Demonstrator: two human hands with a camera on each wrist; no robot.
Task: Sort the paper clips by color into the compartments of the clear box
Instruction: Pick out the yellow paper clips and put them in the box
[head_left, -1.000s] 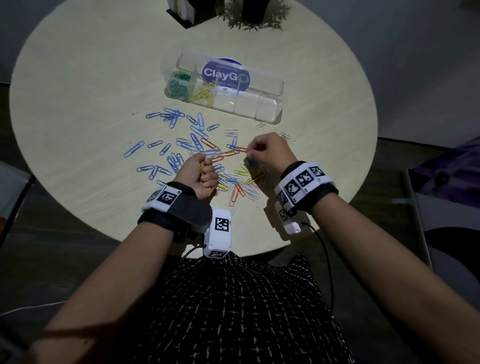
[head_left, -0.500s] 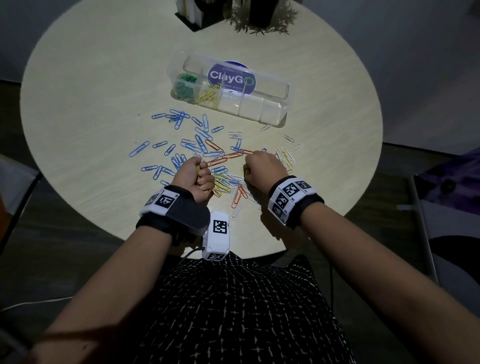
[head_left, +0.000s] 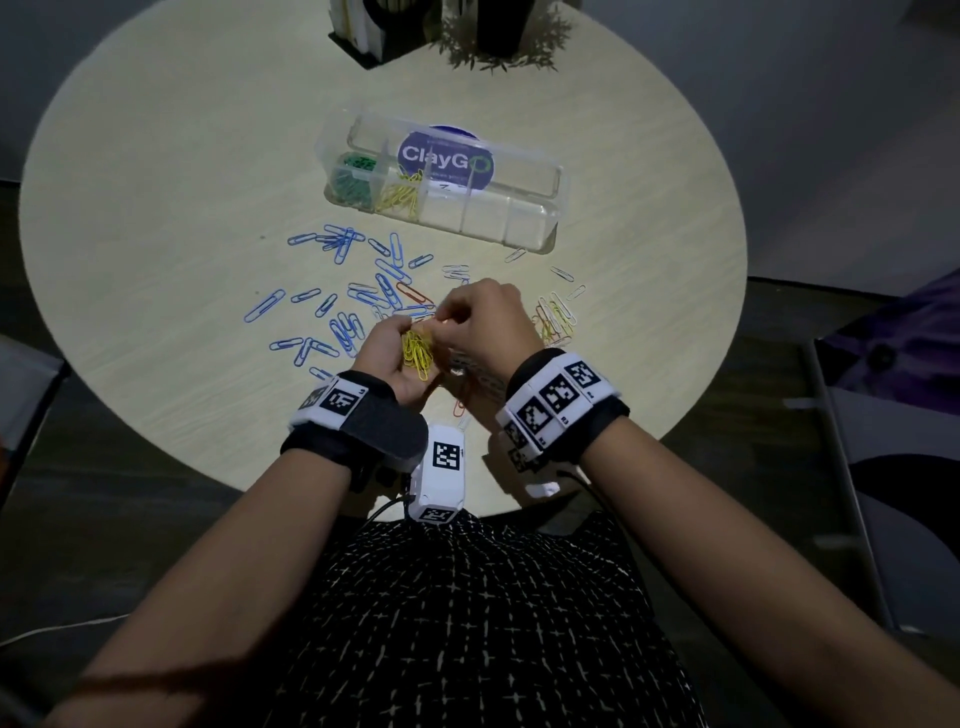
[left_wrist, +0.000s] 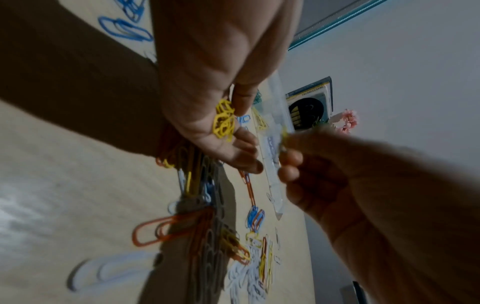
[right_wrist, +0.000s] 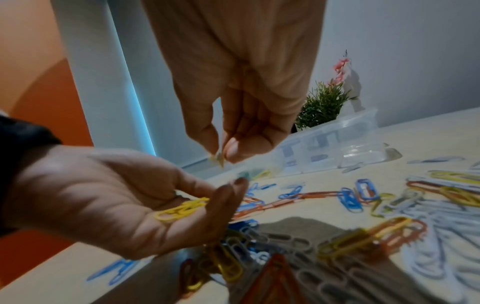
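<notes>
A small bunch of yellow wire paper clips (head_left: 418, 353) is cupped in the upturned palm of the left hand (head_left: 397, 358), whose fingers are loosely curled around it. Just above that palm, a single yellow paper clip (right_wrist: 219, 159) is pinched between the thumb and fingertips of the right hand (head_left: 488, 325); the clip is blurred in both wrist views. Both hands are held close together over the near half of the round pale wooden table (head_left: 156, 208).

Beneath and around the hands, loose paper clips are scattered on the table: blue ones (head_left: 343, 244) mostly to the left, orange (head_left: 413, 293), white (head_left: 561, 306) and yellow ones mixed nearer the middle and right.

Farther back, the long clear plastic compartment box (head_left: 519, 218) is seen with its lid open. Green clips (head_left: 353, 182) are held in its leftmost compartment and yellow clips (head_left: 402, 195) in the one beside it. A purple round label (head_left: 444, 158) reading "ClayGo" is visible at the box. At the far edge of the table a small green potted plant (head_left: 504, 52) is placed.
</notes>
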